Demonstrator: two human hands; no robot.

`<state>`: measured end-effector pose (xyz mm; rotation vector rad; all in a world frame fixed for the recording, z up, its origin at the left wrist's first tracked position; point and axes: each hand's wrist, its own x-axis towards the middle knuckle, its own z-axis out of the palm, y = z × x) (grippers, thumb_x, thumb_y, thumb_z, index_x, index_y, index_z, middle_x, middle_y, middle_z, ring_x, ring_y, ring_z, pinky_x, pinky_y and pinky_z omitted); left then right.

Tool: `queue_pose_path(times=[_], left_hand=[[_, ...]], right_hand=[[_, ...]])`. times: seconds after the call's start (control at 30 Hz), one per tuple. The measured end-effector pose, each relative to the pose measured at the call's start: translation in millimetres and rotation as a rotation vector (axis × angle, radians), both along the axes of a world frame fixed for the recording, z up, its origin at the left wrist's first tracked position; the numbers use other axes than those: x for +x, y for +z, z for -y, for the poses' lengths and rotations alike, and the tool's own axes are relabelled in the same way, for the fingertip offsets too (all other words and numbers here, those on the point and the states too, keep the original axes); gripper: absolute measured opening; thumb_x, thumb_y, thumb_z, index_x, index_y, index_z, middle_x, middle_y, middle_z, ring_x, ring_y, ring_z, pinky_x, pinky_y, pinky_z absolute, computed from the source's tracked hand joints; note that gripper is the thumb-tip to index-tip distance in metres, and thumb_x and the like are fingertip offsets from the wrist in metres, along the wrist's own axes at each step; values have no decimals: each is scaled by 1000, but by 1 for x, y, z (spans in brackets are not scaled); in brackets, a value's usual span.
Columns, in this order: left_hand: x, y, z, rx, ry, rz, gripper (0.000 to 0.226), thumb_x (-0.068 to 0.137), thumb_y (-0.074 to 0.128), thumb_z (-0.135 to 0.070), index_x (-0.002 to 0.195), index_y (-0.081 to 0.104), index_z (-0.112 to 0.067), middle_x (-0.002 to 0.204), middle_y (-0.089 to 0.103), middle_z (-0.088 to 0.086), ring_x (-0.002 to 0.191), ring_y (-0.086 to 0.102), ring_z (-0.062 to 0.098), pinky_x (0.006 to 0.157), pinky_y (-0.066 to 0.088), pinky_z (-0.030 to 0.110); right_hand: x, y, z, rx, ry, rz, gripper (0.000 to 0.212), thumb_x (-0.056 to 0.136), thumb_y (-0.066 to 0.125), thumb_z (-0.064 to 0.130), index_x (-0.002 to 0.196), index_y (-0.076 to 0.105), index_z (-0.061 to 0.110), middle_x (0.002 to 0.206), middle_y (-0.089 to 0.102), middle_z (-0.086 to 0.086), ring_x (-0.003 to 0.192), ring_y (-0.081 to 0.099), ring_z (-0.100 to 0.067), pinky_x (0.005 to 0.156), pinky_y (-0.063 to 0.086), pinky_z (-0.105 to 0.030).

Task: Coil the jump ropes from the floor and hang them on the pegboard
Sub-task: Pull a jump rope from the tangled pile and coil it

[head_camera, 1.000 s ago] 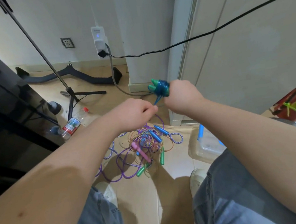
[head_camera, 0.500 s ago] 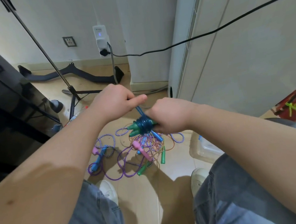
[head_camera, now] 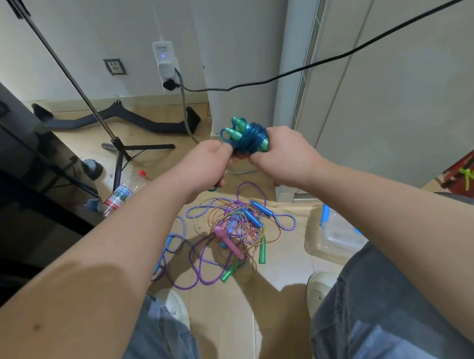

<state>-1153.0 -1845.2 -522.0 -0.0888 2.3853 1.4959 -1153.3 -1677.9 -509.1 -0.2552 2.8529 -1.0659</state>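
Observation:
A blue jump rope (head_camera: 250,138) is wound tight round its two green handles into a small bundle, held up in front of me. My right hand (head_camera: 282,156) grips the bundle from the right. My left hand (head_camera: 208,165) pinches the rope's loose end at the bundle's left side. Below, a tangle of jump ropes (head_camera: 231,234) lies on the tan floor: purple, striped and thin orange ropes with blue, pink and green handles. No pegboard is in view.
A tripod stand (head_camera: 118,148) and a plastic water bottle (head_camera: 124,192) are on the floor at the left, beside a dark cabinet (head_camera: 2,168). A clear plastic bin (head_camera: 332,234) sits by my right knee. A black cable (head_camera: 334,58) hangs across the white wardrobe.
Both hands have risen with the blue bundle, from low over the floor pile to about wardrobe-base height. My left hand has come in close against the bundle.

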Motion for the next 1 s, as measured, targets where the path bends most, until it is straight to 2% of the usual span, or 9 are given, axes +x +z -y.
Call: queue_pose_path(times=[0.1, 0.33, 0.4, 0.47, 0.53, 0.63, 0.77, 0.87, 1.0], left_hand=[[3, -2, -1, 76, -59, 26, 31, 104, 40, -26, 77, 51, -17, 66, 43, -3, 55, 42, 11, 61, 44, 31], [7, 7, -1, 160, 142, 7, 15, 95, 64, -20, 90, 73, -9, 70, 66, -1, 55, 54, 7, 52, 49, 19], [10, 7, -3, -66, 122, -170, 15, 91, 67, -24, 87, 77, -12, 70, 71, -2, 58, 61, 12, 57, 53, 24], [13, 8, -5, -459, 22, -412, 16, 88, 69, -32, 89, 78, -20, 75, 74, -3, 70, 67, 14, 69, 54, 26], [14, 10, -6, -626, -20, -551, 18, 86, 70, -37, 94, 79, -23, 83, 75, -4, 79, 65, 12, 73, 49, 25], [14, 10, -2, -584, -63, -634, 15, 84, 73, -35, 92, 79, -23, 81, 73, -6, 75, 59, 8, 66, 39, 17], [13, 12, 9, -523, -271, -753, 12, 87, 73, -26, 97, 78, -21, 82, 65, -13, 76, 54, 2, 74, 41, 14], [10, 13, 16, -496, -354, -743, 13, 87, 74, -26, 99, 78, -23, 87, 70, -12, 77, 55, -2, 75, 36, 5], [12, 14, 16, -369, -295, -676, 10, 80, 80, -28, 90, 79, -30, 91, 63, -13, 78, 56, -4, 71, 42, 7]], right_hand=[[-1, -1, -2, 149, -8, -44, 8, 83, 56, 25, 78, 53, 20, 78, 63, -5, 81, 63, -33, 69, 52, -35], [-4, -5, -9, 460, -72, -79, 23, 88, 52, 24, 109, 57, 14, 100, 64, -15, 82, 56, -36, 68, 44, -34], [0, -5, -4, 576, -62, -108, 22, 91, 50, 19, 112, 54, 13, 101, 62, -13, 80, 53, -34, 66, 42, -35], [5, -6, 1, 645, -27, -108, 23, 91, 49, 15, 113, 54, 12, 94, 58, -11, 78, 50, -32, 65, 41, -36], [8, -5, 3, 686, 12, -93, 23, 90, 50, 14, 113, 54, 12, 86, 49, -6, 77, 48, -31, 64, 40, -36], [8, -4, 1, 720, 67, -82, 24, 90, 54, 18, 114, 54, 13, 84, 46, -5, 76, 48, -31, 64, 41, -35], [6, -6, -6, 704, 164, -76, 15, 91, 53, 22, 105, 50, 19, 75, 42, 0, 75, 50, -30, 62, 41, -33], [5, -9, -10, 680, 262, -73, 12, 90, 53, 24, 95, 43, 21, 71, 40, 1, 73, 50, -29, 61, 40, -32], [1, -12, -18, 585, 402, -78, 13, 89, 56, 28, 90, 45, 23, 73, 47, 2, 73, 52, -28, 62, 38, -31]])
